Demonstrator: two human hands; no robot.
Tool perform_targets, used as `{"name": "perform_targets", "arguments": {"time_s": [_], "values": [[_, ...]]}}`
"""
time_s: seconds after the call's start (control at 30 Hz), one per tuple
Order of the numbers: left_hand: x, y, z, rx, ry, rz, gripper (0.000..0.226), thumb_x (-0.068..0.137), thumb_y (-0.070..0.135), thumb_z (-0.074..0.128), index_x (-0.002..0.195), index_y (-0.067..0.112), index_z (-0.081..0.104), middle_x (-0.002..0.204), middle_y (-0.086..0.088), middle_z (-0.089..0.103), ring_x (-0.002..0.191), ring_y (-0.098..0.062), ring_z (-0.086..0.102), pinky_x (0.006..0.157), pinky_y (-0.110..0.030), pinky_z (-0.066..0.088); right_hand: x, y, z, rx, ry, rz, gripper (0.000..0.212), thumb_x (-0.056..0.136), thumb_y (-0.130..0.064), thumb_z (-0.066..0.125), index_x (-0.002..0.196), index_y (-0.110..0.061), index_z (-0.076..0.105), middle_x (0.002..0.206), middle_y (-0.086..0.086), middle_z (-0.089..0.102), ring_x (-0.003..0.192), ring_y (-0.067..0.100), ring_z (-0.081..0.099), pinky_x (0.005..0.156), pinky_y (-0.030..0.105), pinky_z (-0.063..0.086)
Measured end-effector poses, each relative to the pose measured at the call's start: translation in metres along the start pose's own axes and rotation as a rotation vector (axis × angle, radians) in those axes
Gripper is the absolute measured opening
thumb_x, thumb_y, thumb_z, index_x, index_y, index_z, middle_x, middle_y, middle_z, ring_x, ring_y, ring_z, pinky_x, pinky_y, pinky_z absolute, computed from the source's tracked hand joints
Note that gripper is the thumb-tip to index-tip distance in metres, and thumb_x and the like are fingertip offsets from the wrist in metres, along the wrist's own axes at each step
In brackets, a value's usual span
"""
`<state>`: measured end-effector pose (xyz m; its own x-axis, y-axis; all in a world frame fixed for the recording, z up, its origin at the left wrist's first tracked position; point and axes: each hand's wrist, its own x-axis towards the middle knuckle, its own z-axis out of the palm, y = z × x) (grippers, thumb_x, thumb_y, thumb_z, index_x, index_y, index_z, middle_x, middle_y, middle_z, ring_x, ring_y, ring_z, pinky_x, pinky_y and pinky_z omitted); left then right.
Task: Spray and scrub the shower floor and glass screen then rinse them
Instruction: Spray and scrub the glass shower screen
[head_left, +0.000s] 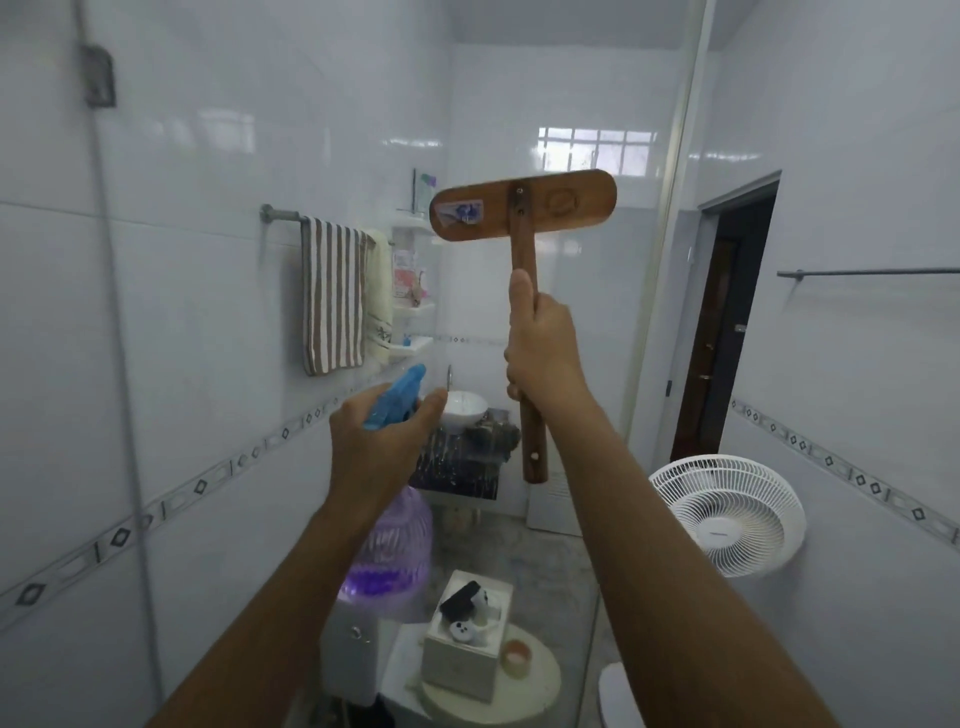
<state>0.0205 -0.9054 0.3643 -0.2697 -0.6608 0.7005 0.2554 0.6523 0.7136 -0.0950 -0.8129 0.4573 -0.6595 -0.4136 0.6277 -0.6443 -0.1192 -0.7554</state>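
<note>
I face the glass shower screen, which fills most of the view; its right edge runs down at about two thirds across. My right hand grips the wooden handle of a scrub brush, held upright with its flat wooden head against or just before the glass, back side towards me. My left hand holds a spray bottle with a blue trigger head and purple liquid, nozzle aimed at the glass. The shower floor is out of view.
Beyond the glass are a striped towel on a rail, corner shelves with toiletries, a white basin and a toilet lid with a box. A white fan stands at the right, near a dark doorway.
</note>
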Motion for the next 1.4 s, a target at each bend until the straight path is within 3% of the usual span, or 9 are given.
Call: {"name": "perform_targets", "arguments": {"time_s": [0.2,0.33,0.5,0.7,0.9,1.03,1.13,1.23,1.4], "values": [[0.03,-0.001,-0.035,0.078,0.064,0.081,0.025,0.085,0.037,0.073,0.084,0.013,0.065,0.068,-0.01,0.066,0.056,-0.023,0.064,0.055,-0.029,0.057,-0.036,0.04,0.034,-0.058,0.0,-0.006,0.043,0.104,-0.053,0.03,0.079,-0.027,0.054,0.068,-0.009,0.054,0.062,0.006,0.054,0.059,0.017,0.04],[0.057,0.002,-0.059,0.131,0.043,0.089,0.035,0.082,0.04,0.075,0.078,0.007,0.066,0.064,-0.011,0.063,0.052,-0.021,0.061,0.048,-0.014,0.047,-0.021,0.023,0.048,-0.024,0.012,-0.021,0.045,0.103,-0.054,0.032,0.077,-0.025,0.054,0.067,-0.006,0.053,0.059,0.007,0.052,0.057,0.02,0.041],[0.086,0.007,-0.079,0.098,0.011,0.047,0.037,0.08,0.042,0.077,0.082,0.007,0.066,0.071,-0.014,0.066,0.058,-0.024,0.064,0.049,-0.012,0.047,0.004,-0.021,0.065,0.023,-0.025,-0.041,0.042,0.104,-0.051,0.031,0.076,-0.027,0.051,0.062,-0.01,0.05,0.049,0.005,0.051,0.046,0.015,0.04],[0.106,0.014,-0.097,0.124,0.051,0.078,0.039,0.078,0.045,0.08,0.068,0.012,0.063,0.063,-0.011,0.063,0.055,-0.026,0.061,0.052,-0.022,0.046,0.015,-0.05,0.093,0.019,-0.034,-0.004,0.045,0.103,-0.056,0.03,0.079,-0.024,0.051,0.063,-0.003,0.048,0.051,0.01,0.046,0.046,0.022,0.043],[0.108,0.007,-0.111,0.112,0.036,0.088,0.037,0.079,0.046,0.077,0.076,0.011,0.065,0.065,-0.008,0.063,0.056,-0.022,0.062,0.05,-0.015,0.047,-0.03,-0.006,0.117,-0.043,-0.009,-0.021,0.048,0.103,-0.054,0.031,0.077,-0.021,0.055,0.062,-0.007,0.05,0.051,0.003,0.049,0.051,0.021,0.041],[0.103,0.001,-0.117,0.096,0.026,0.111,0.034,0.081,0.042,0.075,0.081,0.01,0.065,0.062,0.006,0.062,0.049,-0.004,0.061,0.045,-0.006,0.043,-0.088,0.042,0.135,-0.053,-0.107,0.109,0.045,0.1,-0.057,0.03,0.102,-0.024,0.061,0.076,-0.009,0.058,0.065,-0.004,0.059,0.057,0.01,0.044],[0.101,-0.004,-0.117,0.09,0.007,0.098,0.036,0.08,0.045,0.074,0.084,0.01,0.067,0.064,0.001,0.064,0.051,-0.012,0.062,0.046,-0.009,0.045,-0.087,0.037,0.134,-0.062,-0.133,0.123,0.041,0.101,-0.055,0.031,0.1,-0.026,0.06,0.08,-0.01,0.061,0.067,-0.003,0.059,0.057,0.009,0.044],[0.105,-0.004,-0.115,0.089,-0.011,0.081,0.039,0.078,0.046,0.076,0.075,0.01,0.063,0.059,-0.006,0.059,0.047,-0.012,0.053,0.043,-0.01,0.04,-0.041,-0.005,0.122,-0.078,-0.052,0.014,0.046,0.103,-0.053,0.032,0.083,-0.02,0.058,0.065,-0.006,0.053,0.051,0.001,0.05,0.048,0.017,0.041],[0.113,-0.004,-0.112,0.094,0.02,0.061,0.042,0.079,0.042,0.079,0.065,0.009,0.057,0.055,-0.009,0.052,0.043,-0.009,0.045,0.041,-0.011,0.037,0.029,-0.056,0.104,-0.022,0.047,-0.036,0.054,0.101,-0.06,0.029,0.074,-0.018,0.05,0.058,-0.002,0.044,0.051,0.014,0.045,0.056,0.036,0.047]]}}
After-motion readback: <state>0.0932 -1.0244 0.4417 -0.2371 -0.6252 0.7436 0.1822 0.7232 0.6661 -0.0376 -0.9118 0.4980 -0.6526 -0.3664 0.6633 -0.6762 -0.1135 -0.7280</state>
